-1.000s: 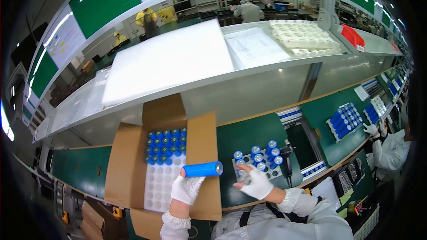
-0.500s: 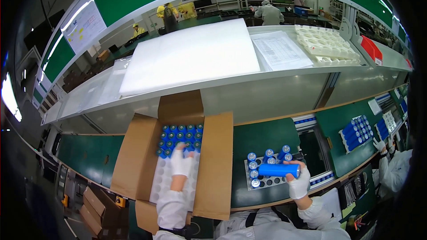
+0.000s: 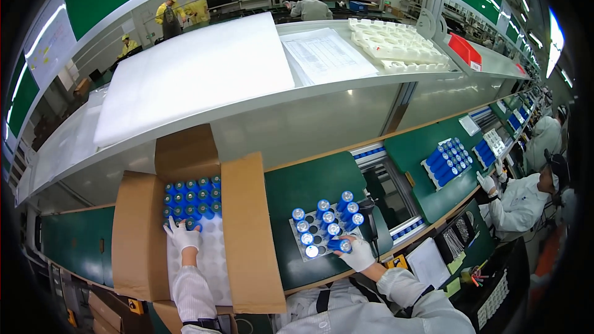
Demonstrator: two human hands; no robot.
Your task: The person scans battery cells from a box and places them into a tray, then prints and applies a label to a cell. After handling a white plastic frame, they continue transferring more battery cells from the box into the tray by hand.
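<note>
Inside the open cardboard box [image 3: 244, 235], my gloved left hand [image 3: 184, 238] reaches to the front of several blue cylindrical battery cells [image 3: 192, 196]. Its fingers are apart and touch the nearest cells; whether they pinch one is partly hidden. To the right, my gloved right hand [image 3: 359, 256] is closed round a blue battery cell [image 3: 338, 245]. That cell is tilted, its silvery end up, at the near right edge of a white holed tray [image 3: 317, 235]. Several other cells stand in this tray, with bare holes among them.
A white holed sheet [image 3: 213, 266] lies in the box in front of the cells. A black cable-like tool [image 3: 369, 213] stands right of the tray. Beyond is a conveyor gap [image 3: 390, 188], then another cell block [image 3: 447, 162]. A co-worker [image 3: 516, 201] sits at right.
The view has swung to the right. My right hand has turned its cell from lying sideways to tilted, end up, and lowered it to the tray. My left hand has shifted leftward along the cells.
</note>
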